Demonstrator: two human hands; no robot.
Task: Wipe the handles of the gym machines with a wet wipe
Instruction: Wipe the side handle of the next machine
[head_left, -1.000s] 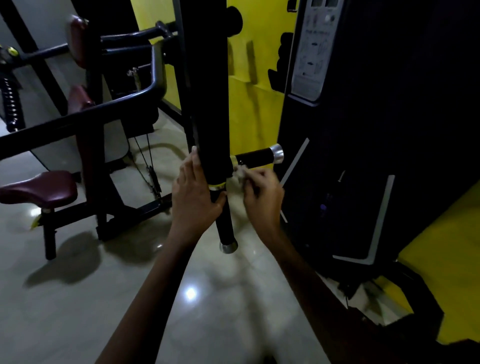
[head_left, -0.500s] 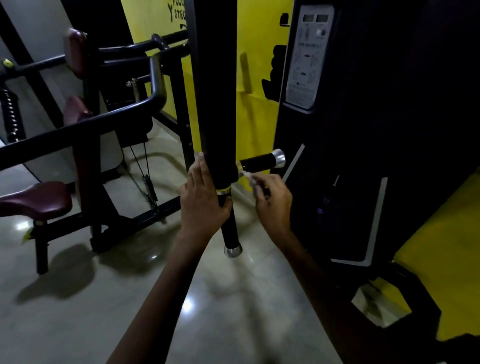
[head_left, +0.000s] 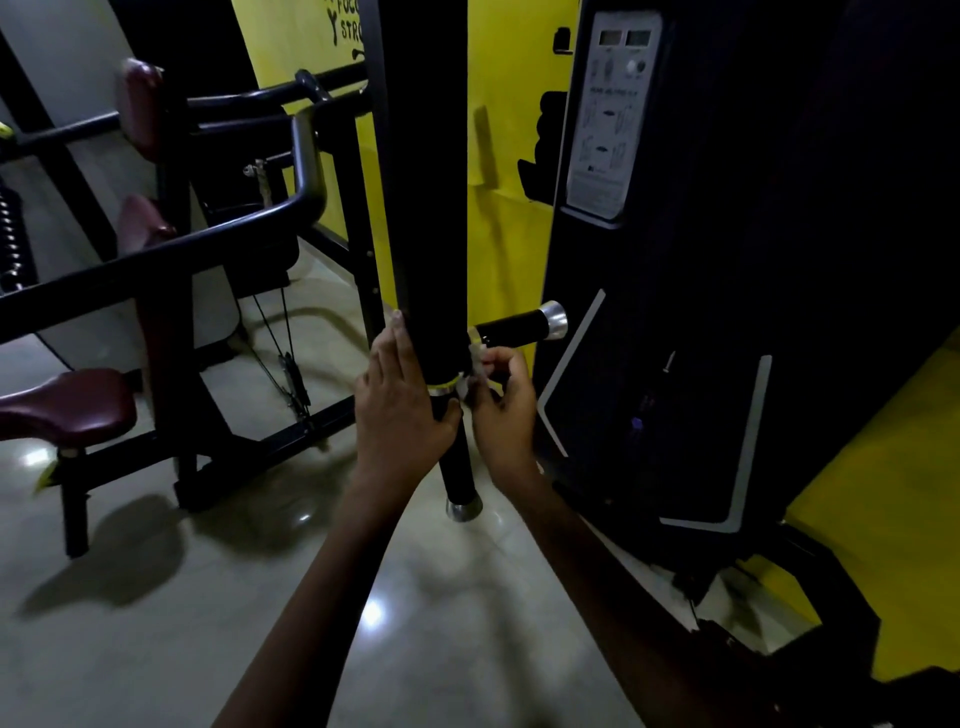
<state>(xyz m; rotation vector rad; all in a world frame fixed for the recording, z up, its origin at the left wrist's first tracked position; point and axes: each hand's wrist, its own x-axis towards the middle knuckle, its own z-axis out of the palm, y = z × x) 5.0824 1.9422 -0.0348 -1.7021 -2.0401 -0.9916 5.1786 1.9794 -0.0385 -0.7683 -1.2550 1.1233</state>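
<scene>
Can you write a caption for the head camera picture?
Left hand steadies the black bar; right hand holds a wipe.

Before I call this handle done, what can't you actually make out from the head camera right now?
- Wet wipe: only a pale scrap shows between the right hand and the thick black arm; its contact with any grip is hidden.
- Left hand: its palm side is hidden against the arm.
- Side handle: its inner end is hidden behind the arm.
- Instruction placard: print too small and dim.
- Wall lettering: cut off by the top edge and the arm.
</scene>
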